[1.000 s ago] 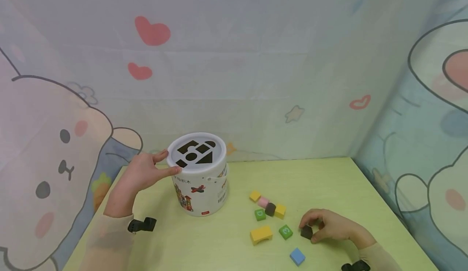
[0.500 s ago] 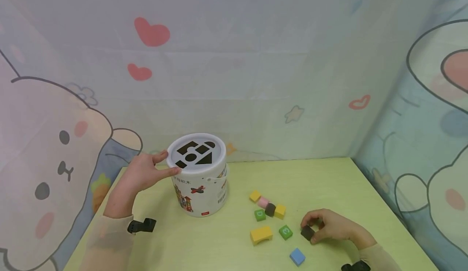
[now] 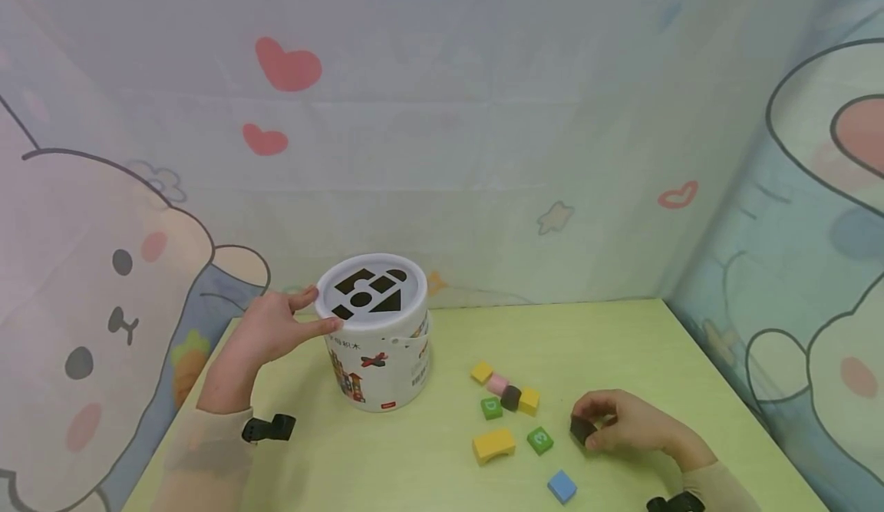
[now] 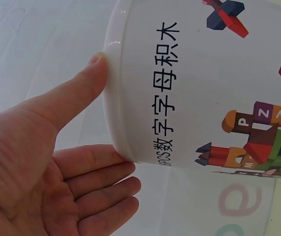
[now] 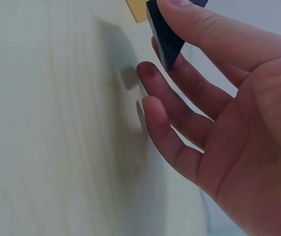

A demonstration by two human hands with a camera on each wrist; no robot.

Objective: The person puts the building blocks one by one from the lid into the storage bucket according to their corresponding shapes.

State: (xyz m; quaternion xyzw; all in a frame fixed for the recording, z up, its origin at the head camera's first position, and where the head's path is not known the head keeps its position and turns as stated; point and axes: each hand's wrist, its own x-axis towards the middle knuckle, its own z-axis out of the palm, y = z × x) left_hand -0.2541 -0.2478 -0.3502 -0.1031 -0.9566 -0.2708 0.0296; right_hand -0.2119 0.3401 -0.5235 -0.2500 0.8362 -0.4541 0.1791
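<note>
"Where are the hands?"

"The left hand [image 3: 272, 331] is spread, its thumb and forefinger touching the rim of the lid [image 3: 414, 297] on a white bucket [image 3: 380, 374]. The right hand [image 3: 631, 424] pinches a dark block [image 3: 582, 429], tilted, over the right part of a pale green table [image 3: 608, 343]. I cannot tell whether it touches the surface."

"What lies between that block and the bucket?"

"Loose pieces. Just left of the right hand is a lettered green block [image 3: 540, 440]; further left, a yellow arch [image 3: 493, 445]. Behind these sits a close cluster [image 3: 510, 398]: two yellow, one pink, one dark, one green. A blue block [image 3: 562, 487] lies nearest the viewer."

"And the lid?"

"It has shaped cut-outs. Behind the table hangs a cloth backdrop [image 3: 483, 128] printed with hearts."
</note>
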